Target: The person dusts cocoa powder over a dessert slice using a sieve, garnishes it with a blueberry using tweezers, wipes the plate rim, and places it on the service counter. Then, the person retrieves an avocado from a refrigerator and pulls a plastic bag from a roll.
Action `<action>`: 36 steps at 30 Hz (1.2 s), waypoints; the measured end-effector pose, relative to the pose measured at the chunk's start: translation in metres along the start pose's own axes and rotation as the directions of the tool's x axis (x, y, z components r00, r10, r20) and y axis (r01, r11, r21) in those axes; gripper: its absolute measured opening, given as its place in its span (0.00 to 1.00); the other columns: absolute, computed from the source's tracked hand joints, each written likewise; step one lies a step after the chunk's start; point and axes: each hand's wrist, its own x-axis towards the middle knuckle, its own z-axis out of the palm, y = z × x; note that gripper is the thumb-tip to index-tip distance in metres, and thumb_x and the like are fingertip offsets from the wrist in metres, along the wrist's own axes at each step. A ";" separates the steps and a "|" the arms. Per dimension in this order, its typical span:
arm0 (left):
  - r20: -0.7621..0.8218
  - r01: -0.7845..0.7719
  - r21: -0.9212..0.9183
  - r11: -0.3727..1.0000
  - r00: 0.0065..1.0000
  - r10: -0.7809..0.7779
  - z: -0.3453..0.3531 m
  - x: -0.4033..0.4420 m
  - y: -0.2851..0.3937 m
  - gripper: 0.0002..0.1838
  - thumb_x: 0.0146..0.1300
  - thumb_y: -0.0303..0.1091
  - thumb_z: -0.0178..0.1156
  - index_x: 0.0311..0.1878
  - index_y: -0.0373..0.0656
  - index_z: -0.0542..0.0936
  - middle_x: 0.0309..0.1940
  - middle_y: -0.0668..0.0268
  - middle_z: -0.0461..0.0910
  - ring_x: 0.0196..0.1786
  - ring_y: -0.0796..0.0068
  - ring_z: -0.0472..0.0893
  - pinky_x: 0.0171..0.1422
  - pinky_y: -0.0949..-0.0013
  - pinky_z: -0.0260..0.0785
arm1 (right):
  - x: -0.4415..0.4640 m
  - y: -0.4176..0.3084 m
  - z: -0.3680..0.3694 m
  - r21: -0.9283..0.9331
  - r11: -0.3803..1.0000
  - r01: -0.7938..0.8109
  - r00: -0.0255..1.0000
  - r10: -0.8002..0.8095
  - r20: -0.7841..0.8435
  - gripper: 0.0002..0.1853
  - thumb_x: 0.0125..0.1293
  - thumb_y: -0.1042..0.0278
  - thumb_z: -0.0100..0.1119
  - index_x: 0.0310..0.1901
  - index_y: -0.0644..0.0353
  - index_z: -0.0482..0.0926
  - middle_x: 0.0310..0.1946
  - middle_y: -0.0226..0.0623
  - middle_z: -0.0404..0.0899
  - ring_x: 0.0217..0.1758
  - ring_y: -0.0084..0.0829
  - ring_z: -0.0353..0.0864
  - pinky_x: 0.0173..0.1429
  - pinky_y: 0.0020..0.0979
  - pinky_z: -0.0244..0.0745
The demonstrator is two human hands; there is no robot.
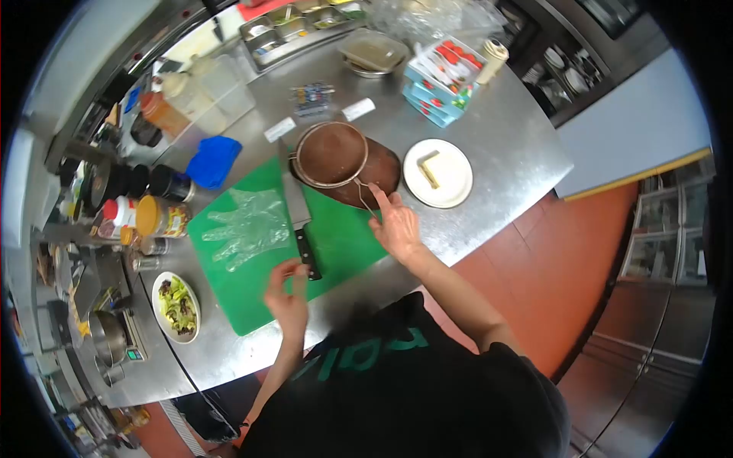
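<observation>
My right hand (398, 229) is closed on the wire handle of a round sieve (331, 155), its thumb and fingers pinching the thin metal. Brown powder shows in the sieve, which rests on or just over a dark brown vessel (384, 164). Beside the black handle of a kitchen knife (297, 202), my left hand (286, 301) has its fingers curved and apart; whether they touch the handle I cannot tell. The knife lies on a green cutting board (343, 237), its tip near the sieve. Flat on the board's left part is a clear plastic glove (248, 229).
Right of the sieve, a white plate (450, 191) holds a pale bar-shaped piece. Strawberry punnets (439, 84) stand behind it. On the left are a salad bowl (196, 305), a blue cloth (213, 162), lidded jars (160, 217) and a kitchen scale (135, 354).
</observation>
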 end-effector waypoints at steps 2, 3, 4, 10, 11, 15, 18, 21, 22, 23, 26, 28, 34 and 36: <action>0.257 0.048 -0.153 0.987 0.966 -0.007 0.036 0.002 0.000 0.10 0.59 0.28 0.58 0.43 0.36 0.76 0.18 0.68 0.75 0.23 0.81 0.73 0.30 0.77 0.66 | -0.012 0.011 -0.021 0.000 1.000 -0.012 1.000 0.012 0.001 0.35 0.47 0.72 0.59 0.61 0.48 0.63 0.34 0.46 0.72 0.29 0.47 0.77 0.32 0.44 0.73; 0.250 0.045 -0.175 0.983 0.968 0.001 0.054 0.008 0.008 0.10 0.59 0.28 0.58 0.43 0.36 0.76 0.18 0.68 0.75 0.23 0.81 0.73 0.30 0.77 0.66 | -0.020 0.020 -0.043 -0.009 1.000 -0.001 0.999 0.001 -0.053 0.35 0.47 0.73 0.59 0.61 0.46 0.64 0.32 0.44 0.71 0.28 0.43 0.77 0.31 0.41 0.73; 0.328 0.100 -0.194 0.976 0.944 -0.032 0.071 0.011 0.021 0.09 0.59 0.28 0.57 0.43 0.37 0.76 0.17 0.70 0.73 0.21 0.84 0.71 0.28 0.78 0.64 | -0.028 0.032 -0.066 -0.019 1.000 0.011 0.995 -0.013 -0.096 0.35 0.47 0.74 0.59 0.62 0.45 0.65 0.30 0.41 0.71 0.26 0.40 0.76 0.30 0.39 0.74; 0.432 0.423 -0.359 0.832 0.866 -0.253 0.149 0.013 0.045 0.10 0.61 0.28 0.55 0.45 0.38 0.76 0.14 0.75 0.65 0.18 0.88 0.64 0.23 0.81 0.59 | -0.068 0.102 -0.152 -0.151 0.977 -0.148 0.989 0.146 -0.025 0.38 0.47 0.77 0.59 0.63 0.44 0.64 0.25 0.35 0.67 0.23 0.30 0.73 0.28 0.34 0.73; 0.428 0.455 -0.404 0.794 0.861 -0.276 0.164 0.011 0.045 0.11 0.62 0.29 0.55 0.47 0.38 0.76 0.14 0.76 0.64 0.17 0.88 0.62 0.22 0.80 0.59 | -0.073 0.116 -0.157 -0.167 0.979 -0.117 0.993 0.111 -0.044 0.38 0.47 0.77 0.59 0.63 0.44 0.64 0.25 0.34 0.67 0.23 0.30 0.72 0.28 0.33 0.73; 0.396 0.520 -0.574 0.632 0.852 -0.342 0.205 0.009 0.055 0.14 0.64 0.33 0.53 0.51 0.39 0.74 0.13 0.77 0.61 0.16 0.88 0.59 0.23 0.79 0.59 | -0.081 0.151 -0.175 -0.043 0.998 -0.038 0.999 0.038 -0.005 0.38 0.47 0.77 0.59 0.64 0.45 0.64 0.26 0.32 0.67 0.24 0.28 0.73 0.27 0.30 0.72; 0.369 0.538 -0.633 0.556 0.842 -0.394 0.213 0.013 0.063 0.23 0.68 0.47 0.46 0.54 0.35 0.71 0.11 0.76 0.57 0.15 0.86 0.56 0.25 0.76 0.58 | -0.079 0.164 -0.174 -0.131 0.991 0.014 0.999 -0.008 0.046 0.38 0.47 0.77 0.60 0.63 0.45 0.64 0.26 0.31 0.68 0.25 0.27 0.74 0.27 0.30 0.72; 0.441 0.565 -0.628 0.535 0.825 -0.354 0.218 0.010 0.071 0.28 0.68 0.51 0.45 0.55 0.33 0.69 0.11 0.76 0.57 0.15 0.86 0.56 0.25 0.76 0.58 | -0.077 0.162 -0.172 -0.065 0.998 -0.014 0.997 0.019 0.074 0.37 0.47 0.77 0.60 0.63 0.45 0.64 0.26 0.31 0.68 0.26 0.25 0.75 0.26 0.30 0.73; 0.443 0.567 -0.626 0.535 0.823 -0.355 0.218 0.010 0.067 0.28 0.68 0.51 0.45 0.55 0.33 0.69 0.11 0.76 0.57 0.15 0.86 0.56 0.25 0.76 0.58 | -0.077 0.163 -0.172 -0.065 0.998 -0.018 0.997 0.023 0.074 0.37 0.47 0.77 0.60 0.63 0.45 0.64 0.26 0.31 0.68 0.26 0.25 0.75 0.26 0.30 0.73; 0.450 0.575 -0.628 0.524 0.818 -0.357 0.215 0.011 0.060 0.29 0.68 0.52 0.44 0.55 0.32 0.69 0.11 0.76 0.58 0.15 0.85 0.57 0.25 0.76 0.58 | -0.076 0.164 -0.172 -0.069 0.998 -0.013 0.997 0.018 0.073 0.37 0.47 0.77 0.60 0.63 0.45 0.65 0.26 0.30 0.68 0.26 0.25 0.75 0.26 0.29 0.73; 0.477 0.605 -0.621 0.498 0.796 -0.372 0.212 0.016 0.051 0.31 0.67 0.54 0.43 0.56 0.31 0.68 0.11 0.75 0.58 0.15 0.85 0.57 0.25 0.76 0.58 | -0.078 0.166 -0.167 -0.071 0.997 0.000 0.997 0.005 0.071 0.36 0.47 0.77 0.60 0.62 0.46 0.65 0.26 0.30 0.69 0.25 0.24 0.75 0.26 0.29 0.73; 0.491 0.627 -0.600 0.496 0.779 -0.391 0.217 0.015 0.051 0.31 0.67 0.55 0.43 0.56 0.31 0.67 0.11 0.75 0.59 0.15 0.84 0.58 0.26 0.75 0.59 | -0.078 0.167 -0.165 -0.071 0.997 0.013 0.998 -0.009 0.062 0.36 0.47 0.77 0.61 0.62 0.46 0.66 0.26 0.30 0.69 0.25 0.24 0.75 0.26 0.28 0.73; 0.549 0.647 -0.579 0.497 0.760 -0.350 0.216 0.021 0.047 0.31 0.67 0.54 0.44 0.58 0.32 0.65 0.12 0.74 0.61 0.15 0.84 0.59 0.26 0.74 0.60 | -0.079 0.166 -0.166 -0.066 0.997 -0.027 0.999 0.029 0.035 0.38 0.45 0.79 0.62 0.62 0.46 0.66 0.26 0.30 0.70 0.26 0.24 0.76 0.27 0.28 0.74; 0.539 0.642 -0.576 0.506 0.764 -0.356 0.215 0.024 0.051 0.31 0.67 0.53 0.44 0.58 0.32 0.65 0.12 0.74 0.61 0.16 0.84 0.59 0.26 0.74 0.60 | -0.080 0.168 -0.165 -0.095 0.995 -0.037 0.996 0.044 0.076 0.38 0.45 0.79 0.61 0.63 0.46 0.65 0.26 0.30 0.70 0.26 0.25 0.76 0.27 0.29 0.74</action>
